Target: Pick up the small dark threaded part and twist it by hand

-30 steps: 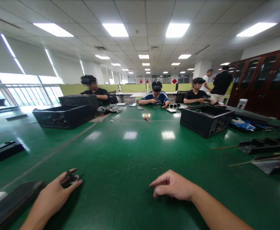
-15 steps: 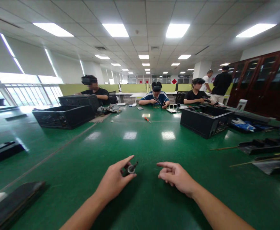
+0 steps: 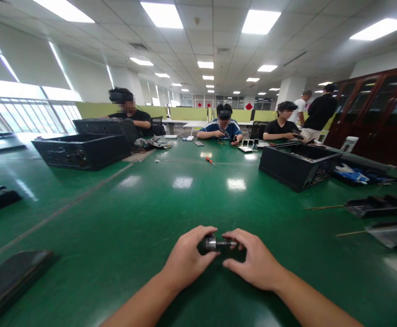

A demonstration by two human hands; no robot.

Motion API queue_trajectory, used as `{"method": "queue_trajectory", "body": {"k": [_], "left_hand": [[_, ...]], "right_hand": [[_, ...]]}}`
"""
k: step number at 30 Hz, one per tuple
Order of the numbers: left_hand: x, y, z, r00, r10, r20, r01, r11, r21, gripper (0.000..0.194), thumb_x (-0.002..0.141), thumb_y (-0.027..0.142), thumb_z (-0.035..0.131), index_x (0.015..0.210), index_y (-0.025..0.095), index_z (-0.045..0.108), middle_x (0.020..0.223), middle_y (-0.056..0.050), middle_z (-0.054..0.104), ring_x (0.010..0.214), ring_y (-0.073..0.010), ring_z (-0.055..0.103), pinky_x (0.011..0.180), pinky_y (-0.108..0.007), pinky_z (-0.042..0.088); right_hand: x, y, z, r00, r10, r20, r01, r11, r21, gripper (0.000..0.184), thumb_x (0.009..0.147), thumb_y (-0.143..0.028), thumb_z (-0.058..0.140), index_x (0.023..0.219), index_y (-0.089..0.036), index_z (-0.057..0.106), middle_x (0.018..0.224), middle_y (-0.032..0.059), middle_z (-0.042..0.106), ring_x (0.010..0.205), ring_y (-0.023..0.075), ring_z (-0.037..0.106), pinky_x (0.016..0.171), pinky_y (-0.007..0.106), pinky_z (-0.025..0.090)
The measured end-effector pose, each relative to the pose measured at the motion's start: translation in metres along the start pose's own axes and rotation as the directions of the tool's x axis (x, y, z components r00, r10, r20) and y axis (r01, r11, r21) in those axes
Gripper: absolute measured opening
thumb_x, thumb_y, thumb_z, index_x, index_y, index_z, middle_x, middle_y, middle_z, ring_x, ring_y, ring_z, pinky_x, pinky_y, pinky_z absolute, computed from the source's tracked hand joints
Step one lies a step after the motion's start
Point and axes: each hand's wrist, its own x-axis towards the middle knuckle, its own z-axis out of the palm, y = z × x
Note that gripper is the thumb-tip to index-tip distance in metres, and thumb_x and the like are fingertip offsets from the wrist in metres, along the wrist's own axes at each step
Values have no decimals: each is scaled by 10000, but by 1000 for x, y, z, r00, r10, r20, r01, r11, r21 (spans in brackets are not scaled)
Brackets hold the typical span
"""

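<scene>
In the lower middle of the head view, my left hand [image 3: 188, 259] grips a small metal cylinder with a thin shaft [image 3: 212, 243], dark at one end and silvery toward the shaft. The shaft points right and looks ridged, though blur hides its detail. My right hand [image 3: 254, 261] curves around the shaft's tip, thumb and fingers apart. I cannot tell whether its fingertips touch the shaft. Both hands are just over the green table [image 3: 144, 222].
A dark flat slab [image 3: 14, 284] lies at lower left. Black computer cases [image 3: 82, 147] stand at left and right [image 3: 296, 165]. An orange screwdriver [image 3: 209, 160] lies toward the far side. Dark metal trays [image 3: 378, 206] sit at right. Co-workers [image 3: 222, 127] sit opposite.
My left hand has carried the metal cylinder from the left to the middle, turning its shaft rightward. My right hand has spread its thumb and fingers around the shaft's end. The view has tilted down slightly.
</scene>
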Motion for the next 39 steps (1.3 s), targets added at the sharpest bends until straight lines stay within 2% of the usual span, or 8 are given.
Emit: {"method": "queue_trajectory", "body": {"k": [4, 13, 27, 39], "left_hand": [[-1, 4, 4, 1000, 21, 2, -21, 998, -52, 260, 737, 101, 722, 951, 221, 637, 911, -8, 681, 846, -166, 650, 782, -278, 499], [-2, 5, 12, 998, 39, 41, -35, 995, -96, 283, 711, 63, 699, 938, 212, 617, 922, -12, 648, 868, -164, 634, 795, -275, 482], [-4, 5, 12, 999, -2, 47, 5, 997, -72, 228, 739, 126, 720, 926, 207, 619, 899, -10, 641, 843, -163, 621, 769, -276, 466], [-3, 8, 12, 999, -11, 33, 13, 998, -60, 237, 720, 113, 727, 915, 200, 623, 889, -15, 650, 842, -167, 628, 767, -275, 475]], "right_hand": [[-1, -5, 2, 999, -44, -31, 44, 999, -18, 329, 755, -173, 726, 1079, -214, 684, 990, 35, 701, 899, 201, 646, 828, 319, 488], [-1, -10, 2, 995, -90, -35, 89, 995, -36, 57, 852, -202, 673, 884, -210, 718, 803, 5, 688, 737, 155, 628, 692, 263, 440], [-1, -7, 3, 997, -64, -37, 62, 997, -56, 84, 848, -165, 678, 894, -217, 726, 830, 5, 710, 762, 160, 646, 717, 260, 439], [-2, -8, 1, 996, -75, -44, 72, 996, -61, 88, 838, -159, 684, 889, -215, 728, 815, 0, 707, 748, 155, 644, 707, 253, 440]]}}
